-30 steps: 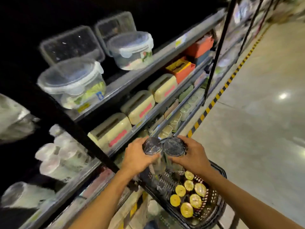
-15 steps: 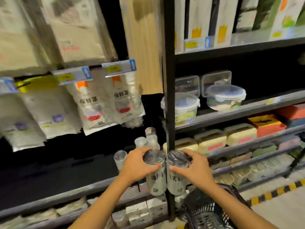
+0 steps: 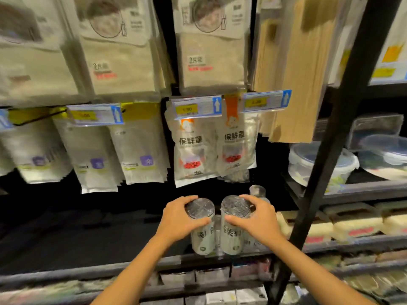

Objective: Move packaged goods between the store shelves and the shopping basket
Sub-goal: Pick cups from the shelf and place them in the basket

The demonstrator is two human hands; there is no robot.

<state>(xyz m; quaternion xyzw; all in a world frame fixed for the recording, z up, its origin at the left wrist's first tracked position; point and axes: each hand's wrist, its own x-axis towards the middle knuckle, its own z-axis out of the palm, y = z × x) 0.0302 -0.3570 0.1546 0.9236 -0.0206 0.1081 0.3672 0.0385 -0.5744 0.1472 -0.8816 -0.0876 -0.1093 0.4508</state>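
While you grip one pack in each of your hands, look at how the packs stand over the shelf. Your left hand [image 3: 179,219] is curled round the top of a clear round tube with a silver lid [image 3: 202,238]. Touching or almost touching it on the right is a second clear round tube with a silver lid [image 3: 231,238], and your right hand [image 3: 261,219] is curled round its top the same way. Both tubes stand straight up, long way up and down, side by side. Their bottoms are right at the front edge of the dark metal shelf [image 3: 110,271]. You cannot tell if they rest on it or hang just above it. The shelf goes back, away from you, so the way in is forward and a bit down. Both hands are about as near to it as each other. Just behind your right hand a third silver-topped tube [image 3: 257,191] stands on the shelf, so that side looks tight. The black upright post [image 3: 319,194] is near on the right too. I think the left side has more room.
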